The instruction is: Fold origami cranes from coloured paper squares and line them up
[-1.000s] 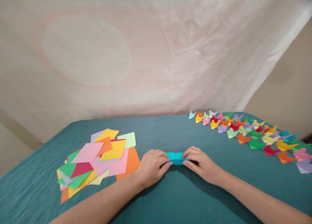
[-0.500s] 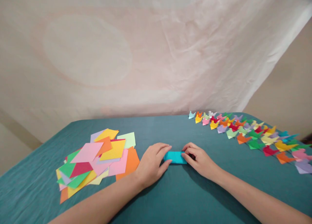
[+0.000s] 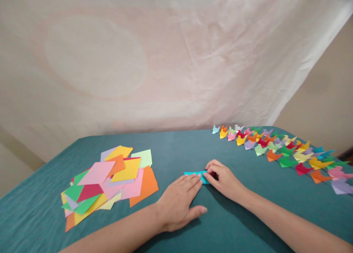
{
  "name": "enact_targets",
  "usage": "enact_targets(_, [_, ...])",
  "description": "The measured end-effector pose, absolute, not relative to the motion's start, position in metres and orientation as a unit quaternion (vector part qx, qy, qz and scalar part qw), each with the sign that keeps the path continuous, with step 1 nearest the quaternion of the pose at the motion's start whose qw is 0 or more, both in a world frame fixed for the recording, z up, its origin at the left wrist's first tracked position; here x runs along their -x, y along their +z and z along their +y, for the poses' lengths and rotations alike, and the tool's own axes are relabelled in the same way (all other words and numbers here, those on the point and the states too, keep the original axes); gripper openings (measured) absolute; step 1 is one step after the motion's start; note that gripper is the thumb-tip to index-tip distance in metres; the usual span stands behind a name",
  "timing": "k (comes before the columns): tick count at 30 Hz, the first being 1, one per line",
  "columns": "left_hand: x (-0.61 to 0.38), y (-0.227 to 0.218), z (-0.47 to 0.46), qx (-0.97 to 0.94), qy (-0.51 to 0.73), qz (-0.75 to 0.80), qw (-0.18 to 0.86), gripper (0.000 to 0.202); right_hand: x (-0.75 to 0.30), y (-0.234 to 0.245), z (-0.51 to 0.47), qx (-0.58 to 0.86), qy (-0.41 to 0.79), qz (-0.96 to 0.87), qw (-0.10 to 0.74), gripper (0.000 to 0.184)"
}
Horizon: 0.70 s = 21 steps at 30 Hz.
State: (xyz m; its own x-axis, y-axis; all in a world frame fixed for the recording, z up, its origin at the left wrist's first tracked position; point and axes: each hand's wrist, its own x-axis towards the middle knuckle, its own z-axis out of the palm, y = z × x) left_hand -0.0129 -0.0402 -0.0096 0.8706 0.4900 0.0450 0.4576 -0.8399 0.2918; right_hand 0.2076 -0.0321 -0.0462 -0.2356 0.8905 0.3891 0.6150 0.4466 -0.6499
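Observation:
A small folded strip of cyan paper (image 3: 193,173) lies on the teal tablecloth (image 3: 215,223) near the middle. My left hand (image 3: 180,201) lies flat and open beside it, fingers stretched out, with the fingertips over the strip's near edge. My right hand (image 3: 223,179) has its fingers curled and pressed down on the strip's right end.
A loose pile of coloured paper squares (image 3: 107,179) lies at the left. Rows of several folded paper birds (image 3: 286,152) run along the right side toward the table's edge. A pale creased sheet (image 3: 154,62) hangs behind the table.
My left hand has let go of the strip's left end, slid back toward me and flattened on the cloth. The right hand stays pressed on the right end.

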Motion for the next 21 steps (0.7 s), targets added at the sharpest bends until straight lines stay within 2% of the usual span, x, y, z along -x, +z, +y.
enact_targets(7, [0.0123, -0.0104, -0.0392, -0.957, 0.057, 0.243, 0.147, 0.064, -0.2080, -0.0456, -0.0332, 0.498, 0.168, -0.764, 0.375, 0.013])
enact_targets(11, [0.0133, -0.0113, -0.0395, -0.957, 0.064, 0.242, 0.145, 0.064, -0.2089, -0.0479, -0.0331, 0.521, 0.163, -0.753, 0.367, 0.003])
enact_targets(14, [0.0134, -0.0121, -0.0400, -0.957, 0.063, 0.245, 0.142, 0.064, -0.2101, -0.0503, -0.0327, 0.519, 0.170, -0.758, 0.356, 0.009])
enact_targets(21, [0.0148, -0.0155, -0.0402, -0.959, 0.076, 0.246, 0.117, 0.063, -0.2104, -0.0493, -0.0326, 0.504, 0.181, -0.759, 0.370, 0.008])
